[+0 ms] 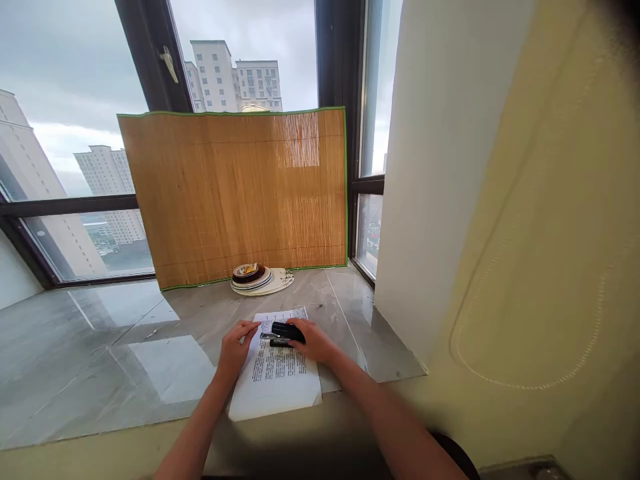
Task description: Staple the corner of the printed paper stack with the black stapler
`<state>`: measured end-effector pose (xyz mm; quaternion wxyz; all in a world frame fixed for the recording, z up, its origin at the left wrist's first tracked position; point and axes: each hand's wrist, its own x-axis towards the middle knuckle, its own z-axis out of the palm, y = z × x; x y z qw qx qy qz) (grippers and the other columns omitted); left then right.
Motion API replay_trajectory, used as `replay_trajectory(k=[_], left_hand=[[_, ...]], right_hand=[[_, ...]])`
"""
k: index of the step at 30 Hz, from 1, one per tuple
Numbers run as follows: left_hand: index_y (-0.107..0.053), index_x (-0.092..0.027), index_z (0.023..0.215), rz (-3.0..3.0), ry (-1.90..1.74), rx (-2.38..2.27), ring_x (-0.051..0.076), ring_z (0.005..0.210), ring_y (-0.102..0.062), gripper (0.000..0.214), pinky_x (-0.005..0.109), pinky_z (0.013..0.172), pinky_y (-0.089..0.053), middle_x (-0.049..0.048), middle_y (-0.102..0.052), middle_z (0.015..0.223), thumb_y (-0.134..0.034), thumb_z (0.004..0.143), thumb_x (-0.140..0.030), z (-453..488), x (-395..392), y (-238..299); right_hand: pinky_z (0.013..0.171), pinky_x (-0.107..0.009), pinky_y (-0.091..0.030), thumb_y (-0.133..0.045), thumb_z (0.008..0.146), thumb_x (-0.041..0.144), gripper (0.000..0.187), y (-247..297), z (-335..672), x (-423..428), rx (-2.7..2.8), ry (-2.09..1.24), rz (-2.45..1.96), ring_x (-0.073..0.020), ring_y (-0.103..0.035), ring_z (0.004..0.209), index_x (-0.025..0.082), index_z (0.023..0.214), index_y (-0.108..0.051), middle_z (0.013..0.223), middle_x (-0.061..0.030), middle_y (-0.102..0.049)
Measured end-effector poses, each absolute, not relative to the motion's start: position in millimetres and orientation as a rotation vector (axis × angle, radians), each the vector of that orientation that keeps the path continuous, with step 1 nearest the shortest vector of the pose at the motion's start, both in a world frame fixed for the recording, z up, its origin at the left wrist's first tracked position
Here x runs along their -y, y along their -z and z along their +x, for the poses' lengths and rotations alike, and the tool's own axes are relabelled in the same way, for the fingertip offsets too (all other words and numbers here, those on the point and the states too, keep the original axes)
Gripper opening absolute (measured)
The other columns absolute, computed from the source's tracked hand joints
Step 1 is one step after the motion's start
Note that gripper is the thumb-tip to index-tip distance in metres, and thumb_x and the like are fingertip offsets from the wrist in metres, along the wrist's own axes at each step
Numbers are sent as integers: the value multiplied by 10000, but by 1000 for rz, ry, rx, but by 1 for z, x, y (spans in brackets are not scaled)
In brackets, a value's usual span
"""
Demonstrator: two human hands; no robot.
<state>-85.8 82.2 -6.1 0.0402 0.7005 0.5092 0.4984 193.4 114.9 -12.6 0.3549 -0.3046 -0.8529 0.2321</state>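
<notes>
A printed sheet of paper [277, 377] lies on the grey marble sill [100, 347] in front of me. My right hand [313, 341] is wrapped round a black stapler [283, 333] that sits over the upper part of the sheet, its metal jaw pointing left. My left hand [236, 347] rests on the paper's left edge, fingers curled, fingertips touching the sheet near the stapler's tip.
A stack of plates [260, 278] stands behind the paper, at the foot of a bamboo mat [235, 193] leaning against the window. A white wall [440, 167] rises at the right. A yellowish surface [560, 267] fills the right foreground.
</notes>
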Motion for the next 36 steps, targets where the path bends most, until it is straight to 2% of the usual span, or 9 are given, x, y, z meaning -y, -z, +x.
replay_trajectory(k=[6, 9, 12, 17, 22, 31, 36], left_hand=[[-857, -227, 993, 2109, -1442, -1509, 282, 1087, -762, 401, 457, 1055, -584, 107, -815, 1116, -650, 967, -569, -88, -84, 8], [-815, -213, 1163, 2075, -1327, -1457, 284, 1100, -763, 450, 473, 1070, -585, 109, -813, 1157, -715, 922, -579, -87, -85, 9], [-699, -198, 1363, 2026, -1232, -1415, 273, 1099, -769, 592, 473, 1069, -587, 99, -812, 1148, -767, 890, -547, -88, -86, 10], [-614, -198, 1414, 1972, -1111, -1402, 279, 1084, -776, 659, 443, 971, -621, 105, -796, 1127, -771, 890, -566, -90, -90, 11], [-668, -196, 1323, 1977, -1055, -1395, 280, 1053, -777, 608, 410, 919, -625, 105, -786, 1122, -766, 883, -604, -89, -91, 9], [-721, -186, 1273, 2061, -1012, -1421, 258, 957, -759, 499, 388, 861, -602, 113, -795, 1187, -735, 909, -527, -89, -90, 7], [-805, -189, 1015, 2103, -995, -1408, 253, 958, -746, 342, 354, 828, -588, 98, -803, 1113, -711, 920, -504, -85, -86, 0]], right_hand=[[1154, -431, -485, -786, 903, 166, 530, 13, 196, -119, 2182, -605, -769, -263, -672, 1266, 215, 1404, -620, 1348, -94, -726], [1143, -416, -489, -789, 905, 176, 527, 14, 197, -120, 2186, -594, -761, -258, -673, 1258, 216, 1402, -619, 1346, -93, -726], [1134, -414, -490, -798, 891, 166, 547, 14, 197, -120, 2187, -588, -776, -264, -673, 1255, 217, 1406, -619, 1359, -94, -723], [1110, -420, -504, -813, 885, 190, 548, 17, 197, -126, 2204, -613, -736, -282, -685, 1232, 215, 1399, -622, 1333, -112, -729], [1102, -419, -509, -813, 882, 178, 536, 21, 197, -129, 2187, -607, -713, -280, -688, 1212, 231, 1382, -628, 1304, -101, -738], [1097, -416, -506, -822, 885, 202, 528, 24, 195, -133, 2202, -601, -717, -285, -690, 1219, 227, 1378, -635, 1297, -100, -744], [1088, -423, -514, -826, 876, 209, 540, 25, 195, -135, 2186, -617, -699, -293, -697, 1220, 227, 1385, -646, 1313, -105, -748]])
